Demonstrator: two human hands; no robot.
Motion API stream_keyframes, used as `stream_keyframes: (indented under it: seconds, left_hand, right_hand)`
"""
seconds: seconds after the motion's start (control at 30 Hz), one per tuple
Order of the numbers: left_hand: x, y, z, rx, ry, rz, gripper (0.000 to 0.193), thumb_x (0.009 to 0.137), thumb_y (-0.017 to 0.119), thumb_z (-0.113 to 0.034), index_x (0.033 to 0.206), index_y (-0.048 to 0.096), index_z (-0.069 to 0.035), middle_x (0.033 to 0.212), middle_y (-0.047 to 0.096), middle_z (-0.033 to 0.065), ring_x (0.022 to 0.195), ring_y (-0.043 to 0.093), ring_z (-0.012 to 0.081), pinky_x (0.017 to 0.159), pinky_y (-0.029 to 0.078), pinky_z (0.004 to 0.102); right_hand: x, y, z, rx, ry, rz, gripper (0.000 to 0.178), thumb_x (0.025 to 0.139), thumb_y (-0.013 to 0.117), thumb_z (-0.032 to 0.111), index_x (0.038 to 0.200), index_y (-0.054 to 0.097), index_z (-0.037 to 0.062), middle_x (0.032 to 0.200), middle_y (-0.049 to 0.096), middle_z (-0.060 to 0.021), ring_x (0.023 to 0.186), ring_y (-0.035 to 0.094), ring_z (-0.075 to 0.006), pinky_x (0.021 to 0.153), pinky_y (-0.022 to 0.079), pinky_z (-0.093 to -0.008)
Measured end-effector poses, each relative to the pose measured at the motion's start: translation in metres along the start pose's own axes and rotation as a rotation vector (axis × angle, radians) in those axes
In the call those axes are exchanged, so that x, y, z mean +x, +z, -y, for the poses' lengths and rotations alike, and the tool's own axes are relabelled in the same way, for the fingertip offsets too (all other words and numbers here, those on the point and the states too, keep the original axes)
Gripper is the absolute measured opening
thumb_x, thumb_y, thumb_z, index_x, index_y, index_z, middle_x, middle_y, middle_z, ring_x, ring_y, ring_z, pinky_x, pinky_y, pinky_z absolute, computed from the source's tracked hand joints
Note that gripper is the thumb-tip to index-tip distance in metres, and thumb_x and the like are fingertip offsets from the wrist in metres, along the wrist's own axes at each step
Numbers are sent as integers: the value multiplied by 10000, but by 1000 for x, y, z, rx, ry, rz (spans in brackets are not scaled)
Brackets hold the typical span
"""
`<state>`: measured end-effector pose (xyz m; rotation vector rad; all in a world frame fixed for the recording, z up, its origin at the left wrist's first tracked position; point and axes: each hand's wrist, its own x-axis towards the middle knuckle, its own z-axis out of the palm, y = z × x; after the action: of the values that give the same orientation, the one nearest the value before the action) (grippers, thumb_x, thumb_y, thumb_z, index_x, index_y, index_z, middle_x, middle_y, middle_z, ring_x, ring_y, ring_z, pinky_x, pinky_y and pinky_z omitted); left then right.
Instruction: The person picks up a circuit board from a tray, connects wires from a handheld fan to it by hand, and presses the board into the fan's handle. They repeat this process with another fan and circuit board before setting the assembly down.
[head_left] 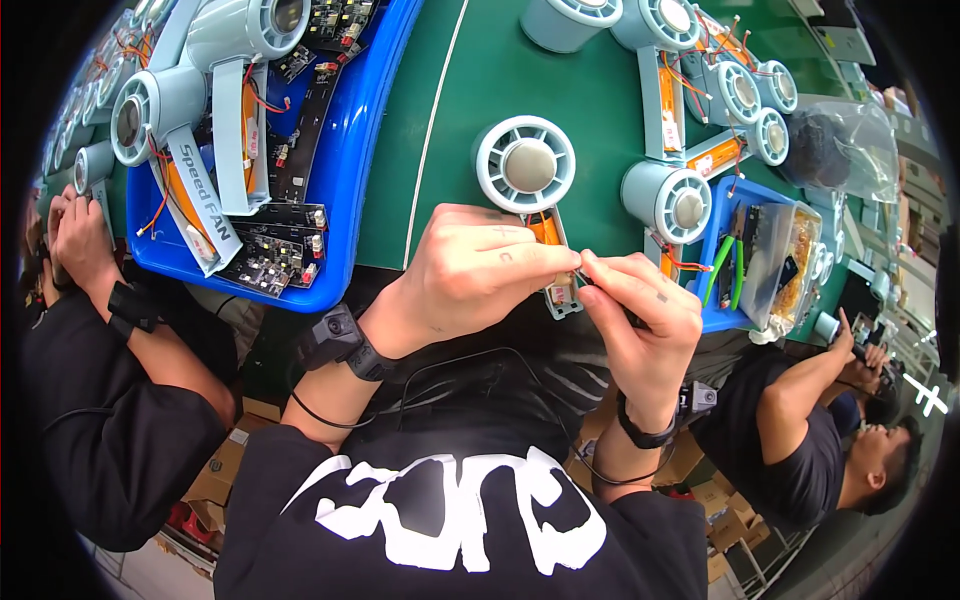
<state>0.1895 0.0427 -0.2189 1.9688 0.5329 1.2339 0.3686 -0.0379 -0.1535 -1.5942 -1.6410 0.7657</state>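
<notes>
A pale blue handheld fan (528, 166) lies on the green table in front of me, its round head pointing away and its opened handle toward me. An orange battery (545, 230) shows inside the handle, partly hidden by my fingers. My left hand (470, 262) reaches across the handle, thumb and forefinger pinched. From the other side, my right hand (650, 322) is pinched too, its fingertips meeting the left ones above the handle. Whatever small part lies between the fingertips is too covered to make out. The handle's lower end (565, 300) shows beneath them.
At left, a blue tray (345, 225) holds circuit boards (275, 255) and open fans (190, 175). More fans (670, 200) with loose wires lie at right, by a blue bin (715, 315) with green-handled pliers (738, 270). People sit working on both sides.
</notes>
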Motion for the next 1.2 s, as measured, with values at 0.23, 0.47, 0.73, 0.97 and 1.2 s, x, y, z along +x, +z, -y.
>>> stream_keyframes:
  seconds: [0.23, 0.47, 0.73, 0.97, 1.2]
  left_hand:
    - [4, 1, -3, 2, -1, -1, 309, 714, 812, -13, 1014, 756, -61, 601, 597, 24, 511, 595, 157, 501, 461, 292]
    - [4, 2, -1, -23, -29, -33, 286, 707, 818, -13, 984, 761, -53, 608, 622, 35, 508, 610, 158, 501, 470, 281]
    - [-3, -3, 0, -19, -54, 49, 157, 781, 800, -40, 927, 745, -56, 727, 716, 61, 636, 705, 207, 568, 536, 299]
    - [-3, -4, 1, -42, -51, 37, 110, 795, 796, -63, 885, 734, -56, 729, 724, 52, 638, 711, 200, 568, 537, 300]
    - [1, -3, -16, 92, -79, -47, 247, 743, 827, -52, 972, 732, -50, 759, 693, 58, 643, 671, 221, 583, 531, 322]
  right_hand:
    - [2, -4, 2, 144, 171, -16, 252, 775, 768, -62, 1023, 733, -34, 885, 740, -124, 734, 698, -179, 642, 520, -250]
    - [10, -10, -3, 127, 169, 46, 210, 790, 786, -11, 991, 728, -20, 852, 740, -118, 694, 707, -181, 634, 531, -256]
    - [21, -16, -4, 55, 119, 191, 203, 788, 797, 17, 976, 728, -15, 860, 736, -116, 706, 712, -197, 630, 539, -278]
    - [25, -14, -5, 50, 19, 220, 200, 736, 765, -89, 927, 712, -60, 882, 739, -119, 746, 685, -160, 672, 514, -253]
    - [15, -16, 17, 267, 322, 133, 199, 879, 683, -51, 1077, 693, -28, 936, 714, -59, 821, 669, -107, 681, 503, -231]
